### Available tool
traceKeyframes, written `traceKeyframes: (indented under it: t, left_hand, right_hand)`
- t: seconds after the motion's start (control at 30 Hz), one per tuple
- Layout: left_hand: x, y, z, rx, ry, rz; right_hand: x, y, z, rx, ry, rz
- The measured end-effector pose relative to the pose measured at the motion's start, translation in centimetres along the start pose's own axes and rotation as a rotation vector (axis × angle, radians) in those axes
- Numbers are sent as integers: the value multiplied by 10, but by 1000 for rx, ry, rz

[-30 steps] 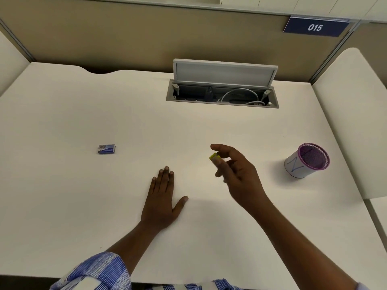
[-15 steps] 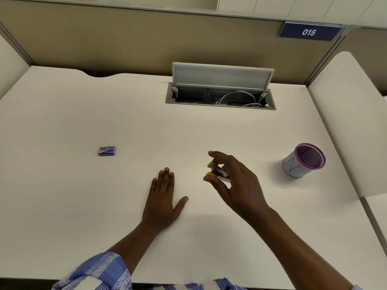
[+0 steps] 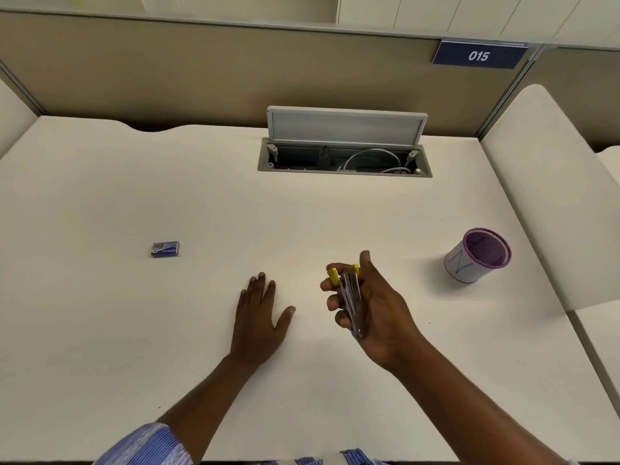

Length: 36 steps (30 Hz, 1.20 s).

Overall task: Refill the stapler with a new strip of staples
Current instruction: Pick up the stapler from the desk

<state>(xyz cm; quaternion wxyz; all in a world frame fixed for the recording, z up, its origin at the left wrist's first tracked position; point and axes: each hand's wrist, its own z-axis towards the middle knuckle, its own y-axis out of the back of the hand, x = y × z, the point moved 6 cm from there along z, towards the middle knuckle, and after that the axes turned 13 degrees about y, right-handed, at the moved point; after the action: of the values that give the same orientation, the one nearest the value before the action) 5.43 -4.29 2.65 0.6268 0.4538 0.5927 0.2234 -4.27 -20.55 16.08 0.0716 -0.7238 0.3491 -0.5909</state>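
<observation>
My right hand (image 3: 375,307) holds a small metal stapler (image 3: 350,297) with yellow ends, lifted a little above the white desk (image 3: 167,330). The stapler lies lengthwise in the palm, its yellow tips pointing away from me, fingers curled around its left side. My left hand (image 3: 260,317) rests flat on the desk, palm down, fingers together, holding nothing, just left of the right hand. A small blue box of staples (image 3: 165,249) lies on the desk far to the left, apart from both hands.
A purple-rimmed mesh pen cup (image 3: 478,256) stands at the right. An open grey cable hatch (image 3: 345,156) with white cables sits at the back centre. A beige partition wall runs behind, and a white side panel (image 3: 550,196) rises at the right.
My right hand has turned palm up and drawn slightly nearer, so the stapler now shows lengthwise in it. The left hand has stayed flat in place.
</observation>
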Motion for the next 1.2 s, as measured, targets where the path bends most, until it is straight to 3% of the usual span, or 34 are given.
traceKeyframes:
  t: [0.17,0.3,0.4,0.63,0.87,1.0,1.1,1.2]
  left_hand:
    - [-77,63,-6,-40,65,-593]
    - [-134,91,-19,118,-65,-742]
    - [-149,94,-25,193,-164,-711]
    - [-148,91,-33,168,-136,-728]
    - [-142,96,-41,-87,-84,-609]
    - [-142,97,-43,-123,-65,-596]
    - [-144,102,-44,-166,-177,-422]
    - [-141,97,-42,-47,-215,-259]
  right_hand:
    - [-4,6,2,-37,80,-162]
    - [-5,2,4,-52,140,-296]
    - [-7,3,7,-75,142,-358]
    - [-12,-1,12,-33,172,-410]
    - [-21,-10,10,-88,263,-409]
    - [-29,-11,11,-104,301,-429]
    - [-26,-7,13,-109,367,-480]
    - [-22,-2,16,-88,391,-520]
